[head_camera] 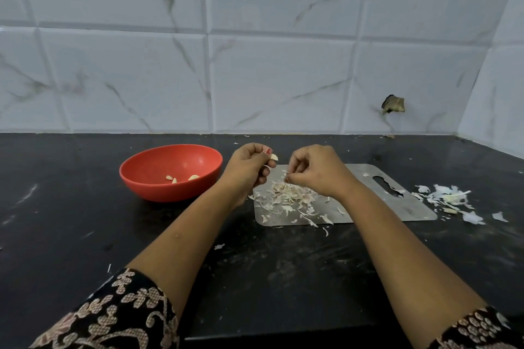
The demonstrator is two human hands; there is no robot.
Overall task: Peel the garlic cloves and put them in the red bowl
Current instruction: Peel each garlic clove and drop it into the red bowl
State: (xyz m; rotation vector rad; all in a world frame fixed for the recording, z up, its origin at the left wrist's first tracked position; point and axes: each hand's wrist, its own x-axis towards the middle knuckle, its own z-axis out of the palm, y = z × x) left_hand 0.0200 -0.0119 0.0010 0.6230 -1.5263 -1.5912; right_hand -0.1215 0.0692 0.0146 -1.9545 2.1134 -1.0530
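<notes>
The left hand [249,170] pinches a garlic clove [274,157] between thumb and fingertips, the clove poking out at its 2 o'clock. At the clove's 4 o'clock, the right hand [317,170] has its fingertips pressed together on what looks like a sliver of skin [286,172]. The red bowl [158,190], at 9 o'clock of the left hand, holds three peeled cloves [194,177]. A heap of skins [289,195] lies on the metal board [397,207] at 6 o'clock.

Your view is evenly, softly lit with a cool cast. Faint glare streaks the glossy black stone counter [31,193] at left. The white marbled wall tiles [283,79] bow toward the edges. Focus is sharp.
</notes>
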